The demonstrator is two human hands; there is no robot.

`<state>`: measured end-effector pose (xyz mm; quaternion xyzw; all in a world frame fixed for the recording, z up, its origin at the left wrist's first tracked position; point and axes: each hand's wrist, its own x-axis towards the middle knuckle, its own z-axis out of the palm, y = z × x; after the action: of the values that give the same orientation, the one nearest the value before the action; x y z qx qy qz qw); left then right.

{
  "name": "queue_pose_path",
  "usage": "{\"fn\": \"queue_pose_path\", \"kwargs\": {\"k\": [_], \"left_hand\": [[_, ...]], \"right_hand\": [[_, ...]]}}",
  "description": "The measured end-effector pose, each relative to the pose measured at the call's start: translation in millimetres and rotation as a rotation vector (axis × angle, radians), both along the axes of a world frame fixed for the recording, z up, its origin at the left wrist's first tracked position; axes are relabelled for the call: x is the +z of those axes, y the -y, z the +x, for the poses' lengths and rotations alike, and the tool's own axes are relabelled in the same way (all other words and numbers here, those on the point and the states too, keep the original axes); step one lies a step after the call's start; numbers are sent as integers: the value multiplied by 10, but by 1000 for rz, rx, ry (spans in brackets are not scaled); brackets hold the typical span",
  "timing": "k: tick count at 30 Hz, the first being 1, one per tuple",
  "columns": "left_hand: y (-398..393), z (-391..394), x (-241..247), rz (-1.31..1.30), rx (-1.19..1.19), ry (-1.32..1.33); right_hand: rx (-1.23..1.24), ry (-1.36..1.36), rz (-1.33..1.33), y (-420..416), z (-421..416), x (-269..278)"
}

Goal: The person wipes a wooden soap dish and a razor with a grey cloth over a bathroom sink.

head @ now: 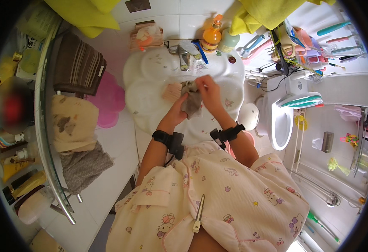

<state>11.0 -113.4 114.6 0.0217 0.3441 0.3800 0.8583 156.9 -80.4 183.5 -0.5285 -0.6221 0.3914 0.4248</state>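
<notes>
Over the white flower-patterned washbasin (146, 104), my left hand (178, 111) grips a small grey cloth item (191, 102), possibly a sock. The fingers of my right hand (208, 91) pinch its upper edge, where the fabric is bunched. A pale pink ribbed piece (172, 91), seemingly fabric, lies in the basin just left of the grey cloth. Part of the cloth is hidden behind my fingers. Beyond my hands stands the metal faucet (184, 56), with a blue-handled item (200, 52) beside it on the rim. Each wrist wears a black strap with a small device.
A pink soap dish (146, 39), an orange pump bottle (211, 37) and a pale green bottle (229, 41) stand behind the basin. Towels (76, 123) hang at left under a glass shelf (42, 94). At right are a toilet (280, 126) and a wall rack (284, 53) with toiletries.
</notes>
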Motion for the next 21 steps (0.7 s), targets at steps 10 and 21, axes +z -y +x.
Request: {"fn": "queue_pose_path", "kwargs": {"k": [10,21], "left_hand": [[422,-259,-132,463,-94,-226],[6,-213,-60,919,-1008,-1322]], "right_hand": [[781,297,-28,600,81,-82],[621,917,93,334,-352,-440]]}}
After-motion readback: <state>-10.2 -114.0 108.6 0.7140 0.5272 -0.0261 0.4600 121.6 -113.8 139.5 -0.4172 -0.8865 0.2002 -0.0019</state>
